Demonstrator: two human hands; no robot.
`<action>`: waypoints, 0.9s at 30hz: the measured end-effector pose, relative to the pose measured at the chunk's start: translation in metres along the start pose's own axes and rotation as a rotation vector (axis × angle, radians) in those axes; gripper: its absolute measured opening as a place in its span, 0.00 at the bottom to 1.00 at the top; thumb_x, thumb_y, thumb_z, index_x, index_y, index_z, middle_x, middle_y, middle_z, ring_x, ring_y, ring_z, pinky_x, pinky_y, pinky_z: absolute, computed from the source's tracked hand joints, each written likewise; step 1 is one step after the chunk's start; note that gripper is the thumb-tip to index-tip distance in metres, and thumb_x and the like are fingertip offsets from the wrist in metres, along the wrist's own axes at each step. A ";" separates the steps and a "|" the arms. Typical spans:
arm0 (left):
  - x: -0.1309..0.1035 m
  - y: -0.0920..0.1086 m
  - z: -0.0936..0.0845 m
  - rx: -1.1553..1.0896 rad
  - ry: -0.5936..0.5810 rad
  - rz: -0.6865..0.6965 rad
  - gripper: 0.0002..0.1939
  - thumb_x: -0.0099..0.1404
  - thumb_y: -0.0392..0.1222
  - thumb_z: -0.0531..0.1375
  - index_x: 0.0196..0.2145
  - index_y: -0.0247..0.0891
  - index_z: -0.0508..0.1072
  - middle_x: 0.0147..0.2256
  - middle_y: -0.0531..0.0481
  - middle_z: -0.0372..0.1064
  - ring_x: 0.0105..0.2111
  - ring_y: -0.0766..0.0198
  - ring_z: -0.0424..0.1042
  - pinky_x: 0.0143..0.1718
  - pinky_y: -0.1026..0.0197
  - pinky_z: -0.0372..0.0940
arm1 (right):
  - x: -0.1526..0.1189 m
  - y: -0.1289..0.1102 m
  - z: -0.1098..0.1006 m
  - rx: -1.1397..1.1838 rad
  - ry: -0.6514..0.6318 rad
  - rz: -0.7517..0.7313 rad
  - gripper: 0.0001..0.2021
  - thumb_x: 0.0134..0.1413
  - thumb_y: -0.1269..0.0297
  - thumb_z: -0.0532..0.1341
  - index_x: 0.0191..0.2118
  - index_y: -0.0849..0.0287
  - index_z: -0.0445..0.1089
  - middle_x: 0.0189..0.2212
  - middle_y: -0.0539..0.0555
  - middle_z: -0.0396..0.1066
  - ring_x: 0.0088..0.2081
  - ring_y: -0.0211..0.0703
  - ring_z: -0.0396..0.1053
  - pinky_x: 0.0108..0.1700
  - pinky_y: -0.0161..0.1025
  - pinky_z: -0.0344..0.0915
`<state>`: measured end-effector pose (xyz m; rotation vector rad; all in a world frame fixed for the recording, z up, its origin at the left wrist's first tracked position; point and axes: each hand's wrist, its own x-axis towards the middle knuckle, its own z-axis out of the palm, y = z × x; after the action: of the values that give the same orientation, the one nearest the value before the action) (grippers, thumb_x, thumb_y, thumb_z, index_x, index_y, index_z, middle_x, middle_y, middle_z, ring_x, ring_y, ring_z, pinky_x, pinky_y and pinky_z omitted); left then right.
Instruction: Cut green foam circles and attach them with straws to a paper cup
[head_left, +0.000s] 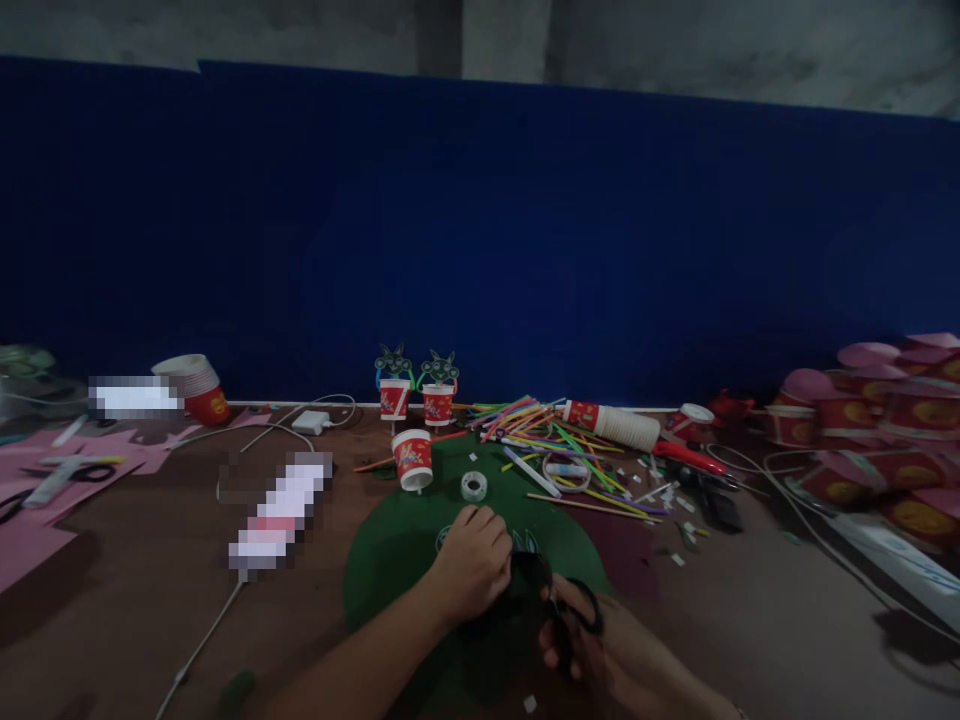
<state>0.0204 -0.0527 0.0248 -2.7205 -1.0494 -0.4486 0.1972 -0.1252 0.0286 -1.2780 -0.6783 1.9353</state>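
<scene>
My left hand (474,562) is closed, its fingers curled on a large dark green sheet of paper (382,555) that lies in front of me. White drawn lines show on the sheet on both sides of this hand. In my right hand (585,640) is a pair of scissors (589,606) with black handles, gripped by the loops. Their blades point up and left, close to the left fingers, over a dark patch at the sheet's edge. Shade hides exactly where the blades touch. A roll of clear tape (474,487) rests on the sheet beyond my left hand.
Two red paper cups (437,405) with dark animal heads stand at the back, near a tilted red cup (412,460). Colourful pipe cleaners (525,420) and stacked cups (626,428) lie behind the sheet. Pink paper (45,500) is left; finished red cup pieces (847,415) crowd the right.
</scene>
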 end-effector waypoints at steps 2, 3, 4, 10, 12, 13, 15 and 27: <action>0.000 0.000 0.001 -0.008 0.009 0.005 0.02 0.58 0.37 0.55 0.28 0.37 0.65 0.31 0.49 0.64 0.35 0.60 0.58 0.38 0.56 0.53 | 0.000 0.000 0.005 0.007 0.040 -0.005 0.20 0.42 0.44 0.61 0.32 0.57 0.65 0.18 0.49 0.69 0.20 0.36 0.66 0.20 0.28 0.53; 0.000 0.000 0.001 -0.012 0.011 0.008 0.02 0.58 0.37 0.55 0.28 0.37 0.65 0.31 0.49 0.64 0.35 0.60 0.58 0.38 0.56 0.53 | 0.000 0.000 0.007 0.003 0.058 -0.013 0.20 0.41 0.44 0.61 0.32 0.57 0.65 0.17 0.49 0.69 0.20 0.36 0.66 0.20 0.28 0.53; 0.000 0.000 0.002 -0.015 0.014 0.012 0.02 0.57 0.36 0.55 0.28 0.37 0.65 0.31 0.49 0.64 0.35 0.60 0.58 0.38 0.56 0.53 | 0.000 0.000 0.009 0.001 0.073 -0.019 0.21 0.40 0.44 0.62 0.32 0.57 0.65 0.17 0.49 0.69 0.21 0.36 0.66 0.20 0.28 0.53; 0.000 -0.001 0.006 -0.032 0.067 0.036 0.01 0.56 0.35 0.55 0.27 0.36 0.65 0.30 0.49 0.63 0.35 0.60 0.58 0.38 0.56 0.53 | 0.006 0.005 0.014 0.028 0.165 -0.024 0.24 0.38 0.43 0.62 0.34 0.58 0.63 0.16 0.49 0.68 0.19 0.36 0.65 0.20 0.29 0.51; 0.000 -0.002 0.007 -0.031 0.091 0.046 0.01 0.55 0.35 0.56 0.27 0.36 0.65 0.30 0.49 0.63 0.34 0.60 0.58 0.37 0.56 0.53 | 0.006 0.004 0.014 0.026 0.164 -0.031 0.24 0.39 0.43 0.62 0.34 0.59 0.63 0.17 0.49 0.68 0.20 0.36 0.65 0.20 0.29 0.51; 0.000 -0.002 0.008 -0.030 0.099 0.051 0.01 0.55 0.35 0.56 0.27 0.36 0.65 0.29 0.49 0.63 0.34 0.60 0.58 0.37 0.56 0.53 | 0.005 0.004 0.014 0.032 0.148 -0.026 0.24 0.39 0.44 0.62 0.34 0.60 0.63 0.17 0.49 0.68 0.20 0.36 0.65 0.21 0.29 0.52; 0.000 -0.002 0.008 -0.034 0.104 0.060 0.01 0.54 0.35 0.56 0.27 0.36 0.65 0.29 0.49 0.63 0.34 0.60 0.58 0.37 0.57 0.53 | 0.003 0.003 0.013 0.050 0.124 -0.010 0.23 0.40 0.44 0.62 0.34 0.60 0.64 0.18 0.49 0.68 0.20 0.35 0.65 0.21 0.29 0.53; -0.006 0.019 -0.003 -0.185 0.119 0.030 0.06 0.58 0.40 0.53 0.28 0.36 0.68 0.29 0.47 0.65 0.32 0.60 0.61 0.34 0.57 0.53 | 0.013 0.007 0.008 0.072 0.175 -0.071 0.21 0.38 0.46 0.65 0.26 0.61 0.64 0.16 0.46 0.62 0.18 0.30 0.58 0.19 0.28 0.49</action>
<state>0.0283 -0.0710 0.0242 -2.8222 -0.9791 -0.7260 0.1842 -0.1201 0.0194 -1.3416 -0.5528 1.7513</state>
